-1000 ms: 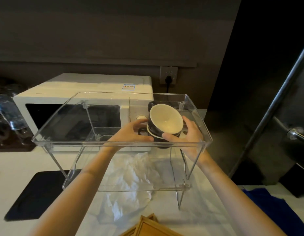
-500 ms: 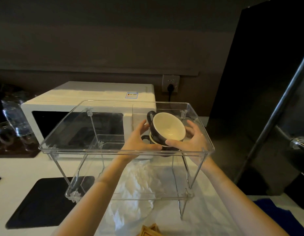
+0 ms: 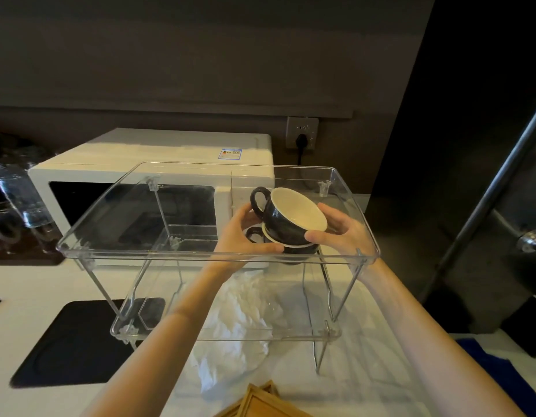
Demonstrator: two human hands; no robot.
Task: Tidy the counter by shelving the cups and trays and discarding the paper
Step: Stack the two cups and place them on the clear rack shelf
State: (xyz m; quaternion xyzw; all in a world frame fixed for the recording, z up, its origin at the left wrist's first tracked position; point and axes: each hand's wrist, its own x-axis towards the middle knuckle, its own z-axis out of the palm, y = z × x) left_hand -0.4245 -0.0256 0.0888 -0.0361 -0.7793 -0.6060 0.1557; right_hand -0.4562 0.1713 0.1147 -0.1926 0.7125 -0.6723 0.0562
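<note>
Two stacked black cups with cream insides sit in the top tray of a clear acrylic two-tier shelf point(image 3: 182, 254) on the white counter. The upper cup point(image 3: 294, 218) is tilted toward me, its handle at the left. The lower cup point(image 3: 291, 248) is mostly hidden beneath it. My left hand point(image 3: 242, 233) grips the stack from the left and my right hand point(image 3: 342, 233) from the right. Crumpled white paper point(image 3: 236, 323) lies on the counter under the shelf. Wooden trays point(image 3: 260, 401) show at the bottom edge.
A white microwave point(image 3: 140, 167) stands right behind the shelf, with a wall socket point(image 3: 301, 133) to its right. Glassware point(image 3: 17, 200) sits on a dark tray at far left. A black mat point(image 3: 77, 341) lies on the counter. A blue cloth point(image 3: 507, 383) and a metal rail point(image 3: 486, 200) are at right.
The upper cup has tipped further toward me between my hands. My view has shifted slightly, so the shelf sits a little lower in frame.
</note>
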